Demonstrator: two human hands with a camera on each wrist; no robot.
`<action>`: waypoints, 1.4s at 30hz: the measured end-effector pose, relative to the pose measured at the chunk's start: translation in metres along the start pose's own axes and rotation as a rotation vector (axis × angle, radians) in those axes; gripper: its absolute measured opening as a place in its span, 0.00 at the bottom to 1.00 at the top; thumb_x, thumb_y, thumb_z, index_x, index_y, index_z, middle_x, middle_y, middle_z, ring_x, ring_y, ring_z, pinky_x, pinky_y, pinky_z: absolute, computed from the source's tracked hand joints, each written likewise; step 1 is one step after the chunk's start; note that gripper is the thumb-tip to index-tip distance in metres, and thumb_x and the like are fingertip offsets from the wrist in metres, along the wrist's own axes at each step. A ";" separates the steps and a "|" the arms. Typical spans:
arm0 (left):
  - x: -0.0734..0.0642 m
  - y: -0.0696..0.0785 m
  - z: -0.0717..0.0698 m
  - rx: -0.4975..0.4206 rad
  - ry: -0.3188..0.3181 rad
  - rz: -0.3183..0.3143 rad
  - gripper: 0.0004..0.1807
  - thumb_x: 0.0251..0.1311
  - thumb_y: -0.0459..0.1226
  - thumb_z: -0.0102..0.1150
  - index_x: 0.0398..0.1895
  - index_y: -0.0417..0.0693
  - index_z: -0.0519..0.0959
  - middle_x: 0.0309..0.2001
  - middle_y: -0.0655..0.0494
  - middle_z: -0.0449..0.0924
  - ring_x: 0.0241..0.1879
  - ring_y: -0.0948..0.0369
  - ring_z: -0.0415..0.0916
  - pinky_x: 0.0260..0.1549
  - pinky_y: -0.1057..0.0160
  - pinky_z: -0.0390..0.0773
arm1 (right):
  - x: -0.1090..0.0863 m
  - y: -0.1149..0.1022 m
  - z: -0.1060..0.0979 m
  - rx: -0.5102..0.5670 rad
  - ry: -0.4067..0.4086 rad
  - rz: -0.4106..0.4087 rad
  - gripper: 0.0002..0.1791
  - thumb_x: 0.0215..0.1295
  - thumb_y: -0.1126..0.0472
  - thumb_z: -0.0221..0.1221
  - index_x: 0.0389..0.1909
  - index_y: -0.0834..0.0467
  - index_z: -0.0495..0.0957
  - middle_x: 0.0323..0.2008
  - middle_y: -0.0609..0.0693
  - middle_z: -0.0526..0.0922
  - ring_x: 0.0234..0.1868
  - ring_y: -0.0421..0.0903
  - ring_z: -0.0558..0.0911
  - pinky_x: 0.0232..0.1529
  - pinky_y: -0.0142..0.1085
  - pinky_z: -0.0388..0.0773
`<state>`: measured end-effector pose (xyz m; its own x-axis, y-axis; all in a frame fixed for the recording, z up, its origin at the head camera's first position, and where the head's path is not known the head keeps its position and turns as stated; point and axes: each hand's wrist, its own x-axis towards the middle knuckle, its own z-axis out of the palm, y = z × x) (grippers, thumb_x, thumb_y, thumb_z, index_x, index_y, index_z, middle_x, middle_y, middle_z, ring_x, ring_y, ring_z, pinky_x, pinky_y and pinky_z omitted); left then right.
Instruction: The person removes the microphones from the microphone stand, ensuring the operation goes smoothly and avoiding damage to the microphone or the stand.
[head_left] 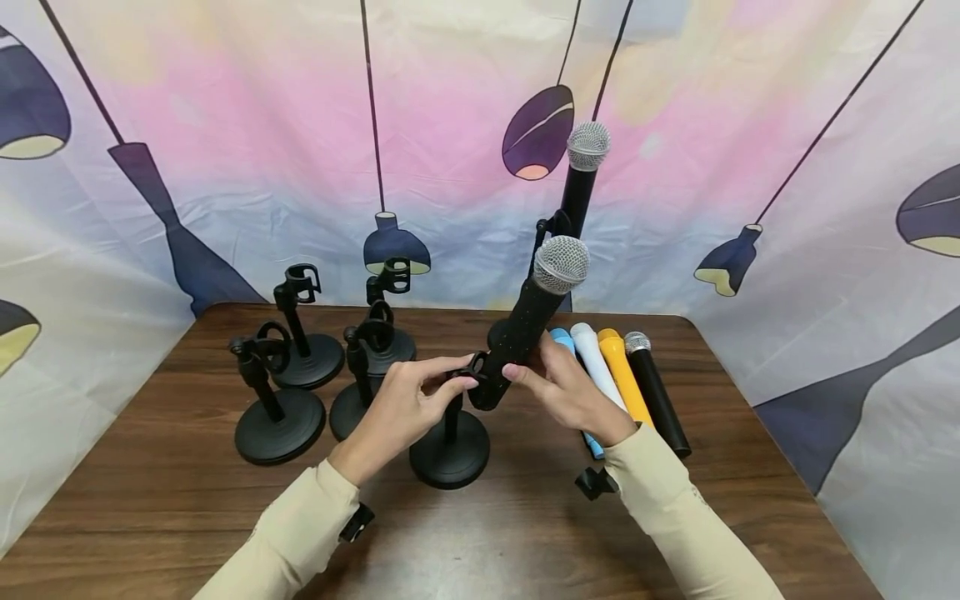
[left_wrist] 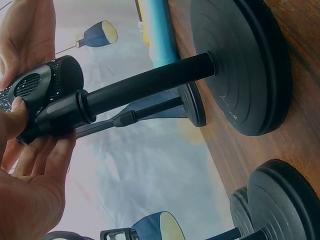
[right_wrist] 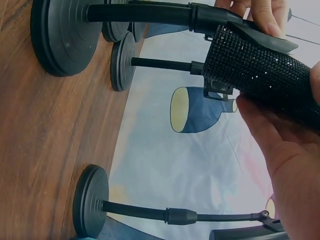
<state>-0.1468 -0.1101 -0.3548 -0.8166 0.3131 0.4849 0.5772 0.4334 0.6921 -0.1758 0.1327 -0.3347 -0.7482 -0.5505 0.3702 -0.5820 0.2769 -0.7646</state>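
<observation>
A black glittery microphone [head_left: 522,323] with a silver mesh head leans up and to the right, its lower end in the clip [left_wrist: 40,95] of a round-based desk stand [head_left: 450,457]. My right hand [head_left: 576,390] grips the microphone's body, thumb on the near side and fingers behind it. At the stand's top, my left hand [head_left: 401,412] pinches the clip between thumb and fingers. In the right wrist view, the sparkly lower end [right_wrist: 250,65] of the microphone pokes out past the clip. Behind, another black microphone [head_left: 578,196] sits in a taller stand, partly hidden.
Several black stands with clips, one with its base [head_left: 281,427] near the left, stand on the wooden table [head_left: 187,483]. At the right lie a blue microphone [head_left: 595,446], a white one [head_left: 597,362], a yellow one [head_left: 626,375] and a black one [head_left: 660,400]. A patterned cloth [head_left: 465,108] hangs behind.
</observation>
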 end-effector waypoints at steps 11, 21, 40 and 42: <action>-0.001 0.000 0.001 -0.001 -0.002 -0.007 0.19 0.68 0.44 0.64 0.60 0.52 0.83 0.18 0.63 0.75 0.14 0.67 0.60 0.16 0.66 0.62 | -0.006 0.008 0.005 0.051 0.106 -0.046 0.27 0.77 0.59 0.57 0.68 0.67 0.63 0.56 0.63 0.77 0.51 0.55 0.83 0.49 0.41 0.81; 0.000 0.000 0.004 0.000 -0.016 0.002 0.20 0.69 0.46 0.63 0.61 0.55 0.83 0.12 0.66 0.64 0.13 0.68 0.53 0.15 0.66 0.59 | -0.008 0.006 -0.008 0.107 0.202 -0.104 0.28 0.78 0.64 0.54 0.73 0.68 0.58 0.59 0.66 0.72 0.55 0.53 0.81 0.53 0.36 0.80; -0.013 0.019 0.000 0.357 -0.021 0.017 0.23 0.74 0.36 0.57 0.71 0.49 0.74 0.12 0.66 0.59 0.09 0.70 0.49 0.12 0.69 0.55 | -0.031 0.018 -0.041 0.012 0.242 0.090 0.27 0.74 0.65 0.58 0.71 0.64 0.66 0.61 0.63 0.73 0.58 0.62 0.80 0.48 0.42 0.83; -0.011 0.021 0.004 0.404 0.000 0.037 0.21 0.74 0.34 0.57 0.68 0.46 0.76 0.14 0.65 0.64 0.10 0.70 0.52 0.12 0.69 0.56 | -0.035 0.021 -0.041 -0.023 0.234 0.133 0.26 0.74 0.63 0.59 0.70 0.63 0.68 0.60 0.62 0.75 0.57 0.61 0.82 0.47 0.44 0.83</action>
<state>-0.1255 -0.1013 -0.3476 -0.7955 0.3342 0.5055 0.5618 0.7195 0.4083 -0.1747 0.1899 -0.3418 -0.8702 -0.3117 0.3815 -0.4790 0.3542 -0.8032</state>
